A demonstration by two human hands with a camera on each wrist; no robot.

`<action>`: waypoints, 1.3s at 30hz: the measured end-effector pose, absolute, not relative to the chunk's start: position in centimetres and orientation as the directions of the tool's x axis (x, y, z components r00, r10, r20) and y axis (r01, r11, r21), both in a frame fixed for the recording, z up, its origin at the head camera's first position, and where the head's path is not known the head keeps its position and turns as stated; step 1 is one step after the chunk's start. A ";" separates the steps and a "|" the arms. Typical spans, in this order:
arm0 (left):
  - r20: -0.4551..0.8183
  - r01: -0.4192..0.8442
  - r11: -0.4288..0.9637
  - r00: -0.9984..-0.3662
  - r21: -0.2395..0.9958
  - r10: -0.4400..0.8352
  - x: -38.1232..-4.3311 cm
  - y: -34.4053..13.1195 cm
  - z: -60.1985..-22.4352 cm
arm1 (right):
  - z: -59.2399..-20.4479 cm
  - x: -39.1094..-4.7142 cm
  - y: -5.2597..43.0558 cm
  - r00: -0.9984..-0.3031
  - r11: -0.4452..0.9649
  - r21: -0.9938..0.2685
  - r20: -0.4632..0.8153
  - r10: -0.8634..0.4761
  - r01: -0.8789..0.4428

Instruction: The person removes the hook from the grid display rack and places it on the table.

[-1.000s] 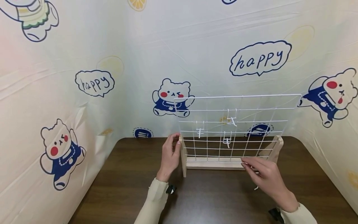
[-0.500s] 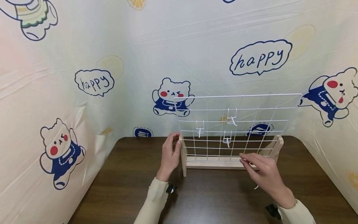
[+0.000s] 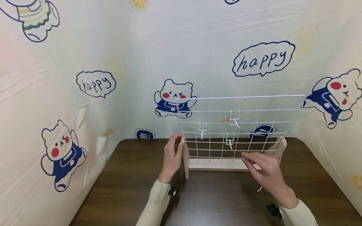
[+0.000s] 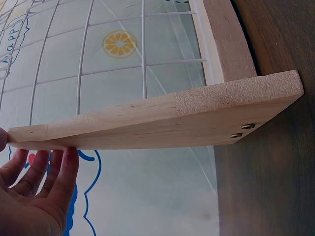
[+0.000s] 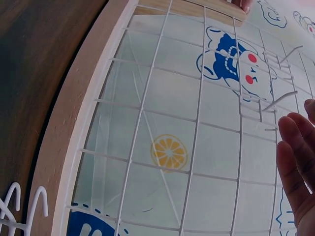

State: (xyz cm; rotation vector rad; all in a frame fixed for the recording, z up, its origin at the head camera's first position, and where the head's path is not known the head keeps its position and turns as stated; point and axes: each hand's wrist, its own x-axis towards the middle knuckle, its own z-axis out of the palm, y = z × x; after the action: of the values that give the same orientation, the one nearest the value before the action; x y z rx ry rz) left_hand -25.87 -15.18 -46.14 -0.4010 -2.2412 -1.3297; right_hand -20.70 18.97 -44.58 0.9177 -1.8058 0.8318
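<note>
Grips wooden upright with left hand near far edge of table; holds right fingers narrow before white wire grid; cannot tell whether pinching anything.

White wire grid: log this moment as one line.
left hand: grips pale wooden side support; right hand: near grid, hold unclear; white wire hooks: three hanging on grid

the side panel is matt wood, rough-edged, with metal screws; the wire grid looks smooth-coated, the table faintly glossy.
</note>
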 end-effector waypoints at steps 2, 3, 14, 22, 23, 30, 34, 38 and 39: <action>0.558 0.489 0.481 -0.830 0.728 -0.002 -25.8 -15.2 -46.1 | -44.5 -20.8 18.9 -0.297 0.498 -0.150 0.927 -0.231 -0.854; 0.561 0.491 0.482 -0.828 0.726 -0.003 -25.8 -15.2 -46.1 | -44.5 -20.8 18.9 -0.294 0.499 -0.147 0.928 -0.229 -0.854; 0.560 0.494 0.464 -0.828 0.735 -0.005 -25.9 -15.1 -46.1 | -44.1 -20.9 18.4 -0.300 0.490 -0.157 0.926 -0.230 -0.858; 0.577 0.506 0.472 -0.817 0.722 -0.006 -26.2 -15.2 -46.3 | -43.6 -21.1 18.2 -0.298 0.489 -0.159 0.929 -0.221 -0.858; 0.576 0.505 0.474 -0.818 0.721 -0.005 -26.2 -15.2 -46.3 | -43.6 -21.1 18.2 -0.298 0.489 -0.159 0.929 -0.219 -0.857; 0.566 0.496 0.474 -0.824 0.727 -0.005 -25.9 -15.1 -46.1 | -43.2 -21.3 17.9 -0.276 0.477 -0.152 0.940 -0.201 -0.865; 0.561 0.494 0.465 -0.828 0.735 -0.006 -25.9 -15.1 -46.1 | -42.9 -21.5 17.7 -0.263 0.473 -0.148 0.946 -0.187 -0.868; 0.553 0.488 0.461 -0.833 0.741 -0.006 -26.0 -15.1 -46.1 | -42.6 -21.5 17.6 -0.268 0.470 -0.155 0.946 -0.184 -0.869; 0.550 0.485 0.463 -0.835 0.742 -0.007 -26.0 -15.2 -46.1 | -42.6 -21.5 17.6 -0.269 0.468 -0.157 0.945 -0.183 -0.869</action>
State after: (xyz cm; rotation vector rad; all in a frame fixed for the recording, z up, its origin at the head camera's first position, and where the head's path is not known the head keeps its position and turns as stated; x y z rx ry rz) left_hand -25.97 -15.16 -46.14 -0.3980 -2.2327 -1.3556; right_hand -21.54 17.58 -42.56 0.9037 -1.7369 0.8765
